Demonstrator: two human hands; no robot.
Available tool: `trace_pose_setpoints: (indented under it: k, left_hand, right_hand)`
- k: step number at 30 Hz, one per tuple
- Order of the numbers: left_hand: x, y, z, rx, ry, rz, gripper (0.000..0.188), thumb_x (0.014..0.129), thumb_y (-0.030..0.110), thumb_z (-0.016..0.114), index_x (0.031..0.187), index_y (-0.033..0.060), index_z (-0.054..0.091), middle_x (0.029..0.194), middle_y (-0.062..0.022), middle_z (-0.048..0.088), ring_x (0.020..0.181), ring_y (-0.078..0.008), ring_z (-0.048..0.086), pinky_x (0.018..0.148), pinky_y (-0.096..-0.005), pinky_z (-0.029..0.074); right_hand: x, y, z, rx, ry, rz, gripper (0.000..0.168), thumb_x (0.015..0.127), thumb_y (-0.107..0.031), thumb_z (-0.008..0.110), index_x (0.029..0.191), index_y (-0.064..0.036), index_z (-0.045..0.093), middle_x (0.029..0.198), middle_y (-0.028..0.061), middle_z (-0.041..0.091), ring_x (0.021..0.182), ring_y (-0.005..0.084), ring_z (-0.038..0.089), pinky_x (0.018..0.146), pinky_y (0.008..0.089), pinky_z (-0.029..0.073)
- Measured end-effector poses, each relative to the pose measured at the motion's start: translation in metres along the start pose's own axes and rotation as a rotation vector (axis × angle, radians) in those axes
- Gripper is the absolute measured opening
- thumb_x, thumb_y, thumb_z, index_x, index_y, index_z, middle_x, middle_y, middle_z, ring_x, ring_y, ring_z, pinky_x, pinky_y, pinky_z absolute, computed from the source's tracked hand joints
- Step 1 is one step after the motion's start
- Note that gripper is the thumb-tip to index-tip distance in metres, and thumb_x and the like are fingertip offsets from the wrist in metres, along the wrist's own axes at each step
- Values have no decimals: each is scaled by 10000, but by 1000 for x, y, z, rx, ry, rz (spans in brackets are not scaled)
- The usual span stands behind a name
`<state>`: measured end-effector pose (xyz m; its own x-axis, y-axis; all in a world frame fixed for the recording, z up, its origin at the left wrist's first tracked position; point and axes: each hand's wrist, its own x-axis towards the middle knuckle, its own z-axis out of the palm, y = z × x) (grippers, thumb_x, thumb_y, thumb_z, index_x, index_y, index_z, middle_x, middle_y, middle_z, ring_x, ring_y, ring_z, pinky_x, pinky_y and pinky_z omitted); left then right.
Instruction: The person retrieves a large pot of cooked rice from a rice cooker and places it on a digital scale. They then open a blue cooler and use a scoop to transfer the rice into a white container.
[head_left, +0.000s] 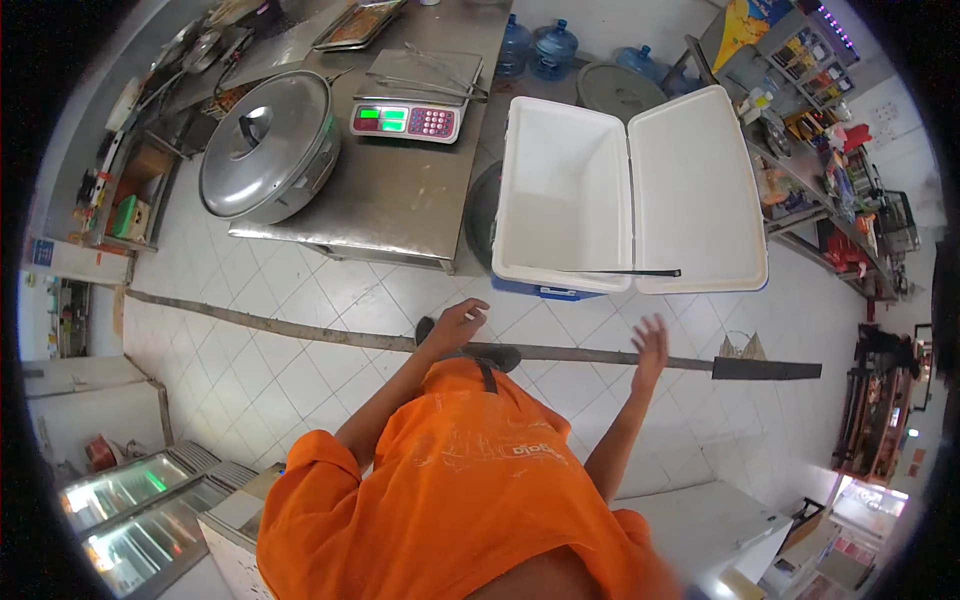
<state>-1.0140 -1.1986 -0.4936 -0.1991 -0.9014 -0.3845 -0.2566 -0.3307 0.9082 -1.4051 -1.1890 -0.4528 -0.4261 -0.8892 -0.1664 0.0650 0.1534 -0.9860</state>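
Note:
My left hand (455, 324) hangs in the air over the tiled floor, its fingers loosely bent with nothing in them. Further right, my right hand (651, 346) is raised with its fingers spread, also holding nothing. Ahead of both hands stands a white-lined cooler box (564, 191) with a blue outside. Its lid (697, 195) is swung out to the right, and the visible inside holds nothing. A thin dark strip (637, 272) lies across the front rim, reaching onto the lid. Neither hand touches the box.
A steel table (390, 202) at left bears a lidded metal pot (266, 146), a digital scale (409, 120) with metal tongs (427, 79), and a tray (358, 24). Blue water bottles (553, 51) and a grey lidded bin (619, 90) stand behind. Loaded shelves (806, 176) line the right.

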Motion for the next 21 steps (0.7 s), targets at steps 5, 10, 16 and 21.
trace_pose_setpoints:
  k: [5,10,16,21]
  left_hand:
    - [4,3,-19,78,66,217,233,874,157,573,1087,68,605,861,-59,633,689,-145,591,638,-279,488]
    - [11,20,-23,97,-178,192,188,894,163,581,1054,72,617,885,-23,642,753,-121,592,655,-259,477]
    - [37,59,35,7,-413,456,168,938,163,560,988,13,616,869,-26,626,794,-93,585,718,-251,472]
    - [51,119,138,22,-593,600,145,894,147,587,910,24,663,826,-54,656,701,-119,575,642,-252,446]
  right_hand:
    - [-77,116,-2,-212,26,225,359,959,-340,495,1044,-34,662,795,74,671,699,118,618,640,253,479]
    - [-234,297,-58,-1182,-221,-166,247,824,-233,645,967,-33,673,815,116,696,716,201,660,665,317,519]
    - [-416,332,-38,-431,30,832,331,734,-177,664,1052,-88,652,851,120,692,761,243,653,699,360,524]
    - [-437,328,-26,-149,229,1058,322,746,-137,625,1058,-63,645,853,124,692,749,218,648,682,342,522]
